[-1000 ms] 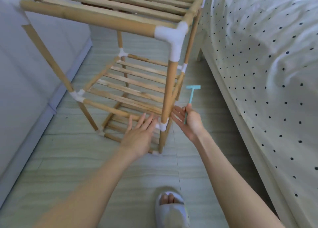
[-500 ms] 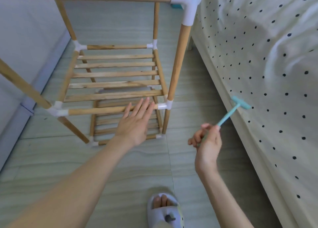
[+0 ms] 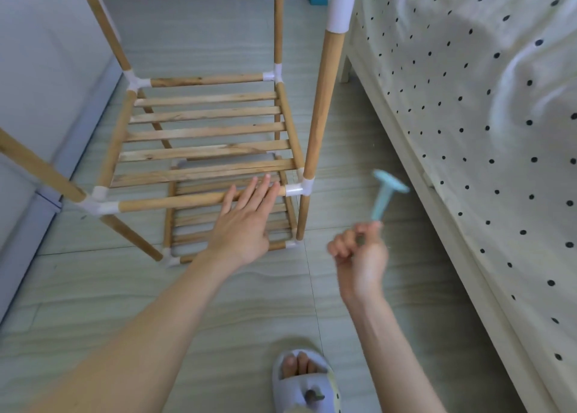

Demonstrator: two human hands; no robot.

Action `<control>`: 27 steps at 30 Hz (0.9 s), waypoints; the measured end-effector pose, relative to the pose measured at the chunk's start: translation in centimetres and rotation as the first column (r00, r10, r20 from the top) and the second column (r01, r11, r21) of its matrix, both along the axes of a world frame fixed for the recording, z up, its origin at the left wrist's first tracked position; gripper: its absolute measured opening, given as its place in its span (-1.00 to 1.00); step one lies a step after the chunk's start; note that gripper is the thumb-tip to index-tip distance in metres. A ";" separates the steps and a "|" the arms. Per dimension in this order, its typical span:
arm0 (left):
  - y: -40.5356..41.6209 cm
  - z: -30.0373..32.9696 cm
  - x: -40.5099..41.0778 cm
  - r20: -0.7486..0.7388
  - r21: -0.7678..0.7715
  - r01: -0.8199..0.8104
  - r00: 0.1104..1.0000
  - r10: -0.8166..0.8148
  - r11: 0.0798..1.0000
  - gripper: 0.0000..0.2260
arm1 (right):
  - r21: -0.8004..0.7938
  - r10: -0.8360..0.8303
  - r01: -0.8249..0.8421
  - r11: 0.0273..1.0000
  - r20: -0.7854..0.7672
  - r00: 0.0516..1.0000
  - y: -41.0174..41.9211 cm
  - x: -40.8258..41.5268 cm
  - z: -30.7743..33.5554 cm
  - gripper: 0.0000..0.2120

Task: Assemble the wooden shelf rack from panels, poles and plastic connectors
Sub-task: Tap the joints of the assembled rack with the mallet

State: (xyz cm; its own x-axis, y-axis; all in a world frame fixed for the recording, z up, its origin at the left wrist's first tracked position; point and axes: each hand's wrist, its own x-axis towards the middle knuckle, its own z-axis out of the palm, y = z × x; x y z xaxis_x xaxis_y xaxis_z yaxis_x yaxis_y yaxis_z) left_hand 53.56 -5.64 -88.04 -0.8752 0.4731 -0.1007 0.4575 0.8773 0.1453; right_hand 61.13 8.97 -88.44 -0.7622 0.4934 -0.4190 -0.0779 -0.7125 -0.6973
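Nearest us, a slippered foot (image 3: pixel 304 378) stands on the tiled floor (image 3: pixel 237 312). Our right hand (image 3: pixel 359 259) pinches the handle of a small blue hammer (image 3: pixel 385 194), blurred, just right of the rack. Our left hand (image 3: pixel 246 222), fingers straight, lies on the front pole (image 3: pixel 175 201) of the wooden shelf rack (image 3: pixel 206 131), beside its white connector (image 3: pixel 301 189). The bed (image 3: pixel 468 116) lies to the right.

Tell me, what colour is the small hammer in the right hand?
Light blue hammer; head view.

No text, label, brand, number or sign can be read anywhere; only plain dots are seen printed on the bedsheet (image 3: pixel 468 106).
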 end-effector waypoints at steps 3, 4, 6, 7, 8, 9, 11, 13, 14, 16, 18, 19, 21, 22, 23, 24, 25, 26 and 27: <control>0.1 -0.1 0.1 -0.002 0.002 -0.006 1.000 0.006 1.000 -0.21 | 0.227 0.106 -0.138 0.964 0.147 0.983 -0.7 0.4 -0.5 -0.63; 0.1 -0.1 0.1 -0.008 0.003 -0.009 1.000 0.009 1.000 -0.22 | 0.254 0.224 -0.270 0.929 0.195 0.955 -1.2 0.6 -0.8 -0.63; 0.0 0.0 0.0 0.003 0.014 -0.004 1.000 0.004 1.000 -0.22 | 0.197 0.162 -0.200 0.960 0.191 0.968 -0.9 0.6 -0.9 -0.63; 0.0 0.0 0.0 0.011 0.018 0.001 1.000 -0.001 1.000 -0.22 | 0.175 0.049 -0.079 0.981 0.172 0.984 -0.3 0.5 -0.8 -0.64; -0.1 0.0 0.0 0.010 0.020 0.004 1.000 -0.004 1.000 -0.23 | 0.196 -0.023 -0.009 0.981 0.163 0.986 0.0 0.4 -0.9 -0.64; -0.1 0.0 0.1 0.004 0.018 0.002 1.000 -0.002 1.000 -0.23 | 0.222 0.015 -0.053 0.974 0.169 0.986 0.0 0.4 -1.0 -0.65; 0.0 -0.2 0.2 -0.012 0.016 -0.005 1.000 0.005 1.000 -0.23 | 0.254 0.233 -0.286 0.924 0.220 0.947 -0.7 0.7 -1.2 -0.64; 0.0 -0.2 0.1 -0.008 0.024 -0.005 1.000 0.006 1.000 -0.23 | 0.216 0.172 -0.214 0.953 0.198 0.965 -0.1 0.5 -1.2 -0.64; 0.0 -0.2 0.0 -0.004 0.029 -0.005 1.000 0.005 1.000 -0.22 | 0.192 0.053 -0.088 0.977 0.179 0.982 0.4 0.4 -0.8 -0.64; 0.0 -0.2 -0.1 -0.006 0.028 -0.006 1.000 0.007 1.000 -0.21 | 0.234 -0.029 -0.014 0.972 0.177 0.984 0.5 0.3 -1.0 -0.64; 0.0 -0.2 -0.1 -0.012 0.023 -0.006 1.000 0.006 1.000 -0.20 | 0.265 0.173 -0.235 0.935 0.238 0.956 -1.2 0.6 -1.1 -0.62; 0.0 -0.2 -0.2 -0.015 0.022 -0.001 1.000 0.001 1.000 -0.20 | 0.246 0.209 -0.269 0.931 0.243 0.947 -1.8 0.7 -1.4 -0.62; -0.1 -0.1 -0.3 -0.001 0.023 0.008 1.000 -0.008 1.000 -0.19 | 0.211 0.072 -0.119 0.970 0.220 0.973 -1.8 0.2 -1.1 -0.63; -0.1 -0.1 -0.4 0.006 0.022 0.010 1.000 -0.011 1.000 -0.20 | 0.222 0.013 -0.062 0.973 0.215 0.977 -1.7 -0.1 -0.9 -0.64; -0.1 0.0 -0.4 0.017 0.019 0.014 1.000 -0.014 1.000 -0.21 | 0.244 0.048 -0.104 0.964 0.223 0.974 -2.1 -0.4 -0.8 -0.64; -0.1 0.1 -0.4 0.032 0.015 0.019 0.999 -0.019 1.000 -0.23 | 0.261 0.139 -0.200 0.944 0.234 0.962 -2.7 -0.5 -0.3 -0.65; 0.0 0.1 -0.4 0.041 0.015 0.024 0.999 -0.024 1.000 -0.25 | 0.264 0.213 -0.271 0.926 0.228 0.950 -3.3 -0.5 -0.2 -0.65; -0.1 0.1 -0.5 0.049 0.015 0.029 0.998 -0.030 0.999 -0.26 | 0.251 0.224 -0.274 0.928 0.212 0.951 -3.6 -0.5 -0.3 -0.65; -0.3 0.2 -0.7 0.057 0.016 0.036 0.998 -0.037 0.999 -0.26 | 0.225 0.185 -0.226 0.948 0.187 0.965 -3.6 -0.5 -0.1 -0.64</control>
